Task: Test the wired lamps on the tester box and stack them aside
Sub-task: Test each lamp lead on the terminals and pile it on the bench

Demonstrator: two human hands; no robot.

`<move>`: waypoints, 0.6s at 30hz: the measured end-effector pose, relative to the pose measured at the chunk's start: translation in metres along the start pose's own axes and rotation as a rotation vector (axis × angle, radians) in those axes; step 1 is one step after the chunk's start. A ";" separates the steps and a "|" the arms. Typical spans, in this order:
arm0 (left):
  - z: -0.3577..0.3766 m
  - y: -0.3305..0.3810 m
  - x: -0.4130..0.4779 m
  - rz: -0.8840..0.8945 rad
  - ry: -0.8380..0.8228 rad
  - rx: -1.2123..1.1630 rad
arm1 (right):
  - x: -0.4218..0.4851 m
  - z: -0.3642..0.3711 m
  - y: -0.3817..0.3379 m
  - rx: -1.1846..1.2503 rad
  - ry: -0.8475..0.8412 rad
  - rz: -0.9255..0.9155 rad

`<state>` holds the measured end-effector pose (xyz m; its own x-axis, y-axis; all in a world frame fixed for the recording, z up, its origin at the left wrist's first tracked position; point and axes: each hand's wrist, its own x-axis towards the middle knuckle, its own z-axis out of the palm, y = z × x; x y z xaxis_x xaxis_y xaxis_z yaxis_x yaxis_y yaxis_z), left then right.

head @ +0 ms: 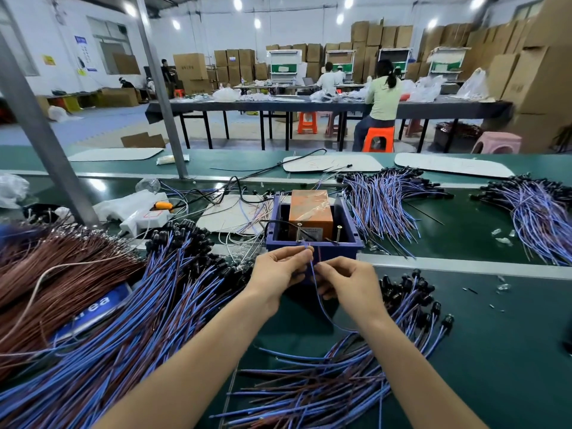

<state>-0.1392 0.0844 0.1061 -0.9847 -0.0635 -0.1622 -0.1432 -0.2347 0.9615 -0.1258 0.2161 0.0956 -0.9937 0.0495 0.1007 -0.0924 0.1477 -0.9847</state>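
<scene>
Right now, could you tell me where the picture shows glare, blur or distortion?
Head view: ceiling lights blow out; glare streaks the green belt; wide-angle distortion tilts the grey post; brown wires at the left edge smear; left hand, right hand and the blue wire they pinch are sharp.

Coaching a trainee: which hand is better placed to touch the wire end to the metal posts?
Probably left: the left hand pinches the thin blue wire at its tip, below the upright metal posts in the blue plastic bin; the right hand pinches it lower.
</scene>
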 end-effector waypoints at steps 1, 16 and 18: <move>0.001 -0.001 0.003 -0.014 0.024 -0.019 | 0.001 -0.001 0.002 0.067 0.029 0.056; 0.004 -0.010 0.024 -0.105 0.138 -0.178 | 0.010 -0.006 0.012 0.215 0.122 0.271; 0.004 -0.010 0.024 -0.102 0.137 -0.181 | 0.010 -0.006 0.012 0.204 0.117 0.265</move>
<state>-0.1616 0.0890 0.0940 -0.9415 -0.1589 -0.2973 -0.2093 -0.4159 0.8850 -0.1362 0.2240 0.0860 -0.9718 0.1747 -0.1583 0.1453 -0.0851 -0.9857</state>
